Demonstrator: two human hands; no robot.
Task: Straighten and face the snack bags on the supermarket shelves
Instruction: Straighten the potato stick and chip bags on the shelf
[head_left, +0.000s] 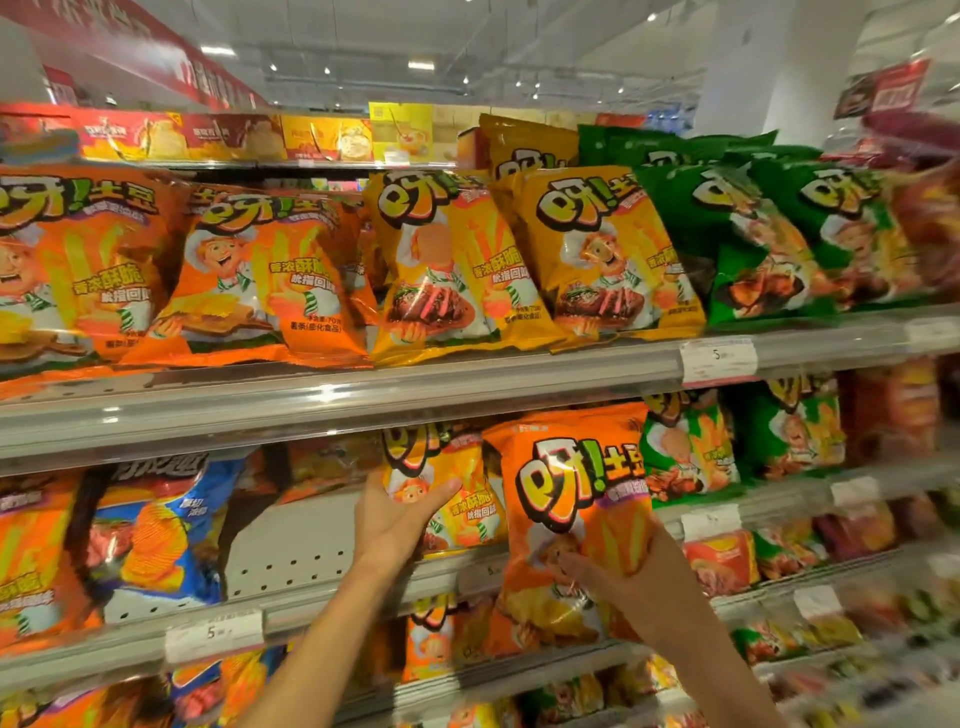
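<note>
My right hand grips an orange snack bag from its lower right, holding it upright in front of the middle shelf. My left hand holds a yellow snack bag standing on that shelf, thumb across its front. The upper shelf carries a row of orange bags, yellow bags and green bags, all leaning back and facing out.
A bare patch of perforated white shelf back lies left of my left hand, beside a blue chip bag. Green bags stand right of the orange bag. Price rails edge each shelf. Lower shelves hold more bags.
</note>
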